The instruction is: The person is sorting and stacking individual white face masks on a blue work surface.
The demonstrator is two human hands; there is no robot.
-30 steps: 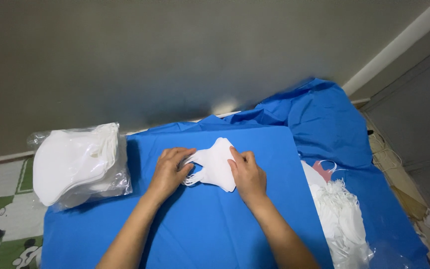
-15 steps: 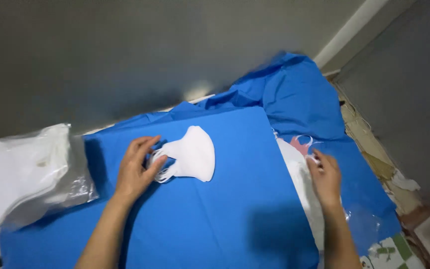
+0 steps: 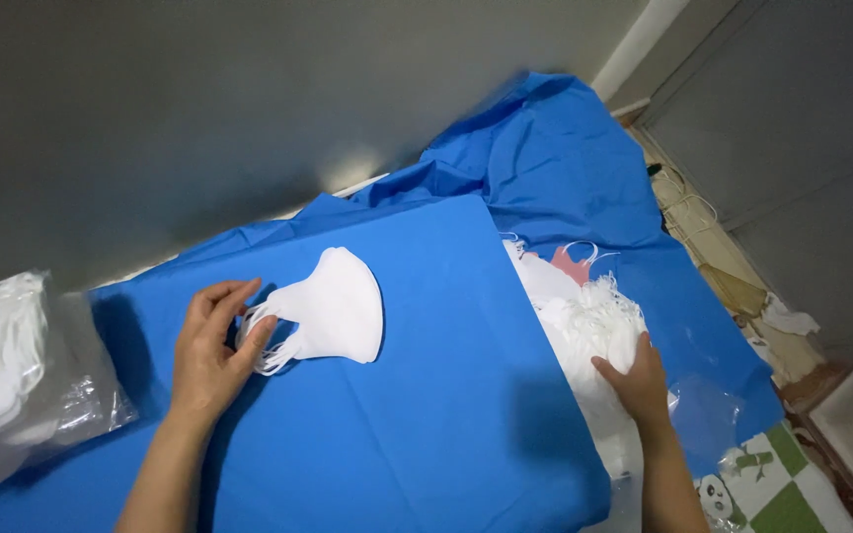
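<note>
Blue cloth (image 3: 426, 415) covers the whole work surface and bunches up toward the grey wall (image 3: 199, 99) at the far right corner. Left edge: a clear plastic bag (image 3: 22, 375) stuffed with white masks, well apart from both hands. Right side: a loose pile of white masks (image 3: 584, 326) lying on the cloth, ear loops tangled, one pinkish piece at its far end (hard to tell what that is). Beyond it, bare floor with cables and a green-and-white checked mat (image 3: 772, 484) at the lower right.

Middle of the cloth: one folded white mask (image 3: 343, 306), lying flat, its ear loops (image 3: 264, 345) trailing toward the left hand (image 3: 211, 350). That hand lies on the cloth just beside the mask, fingers loosely curled and touching the loops, not clamped on anything. The right hand (image 3: 632, 380) is pressed into the near end of the pile, fingers bent down among the masks; whether it has one pinched I cannot tell, the fingertips are buried.

Judgement on doing this well: the left hand should keep the loops pinned so the flat mask doesn't slide on the smooth cloth, and the right hand should take a single mask by its body rather than by a loop, since tangled loops look likely to drag neighbours along.
</note>
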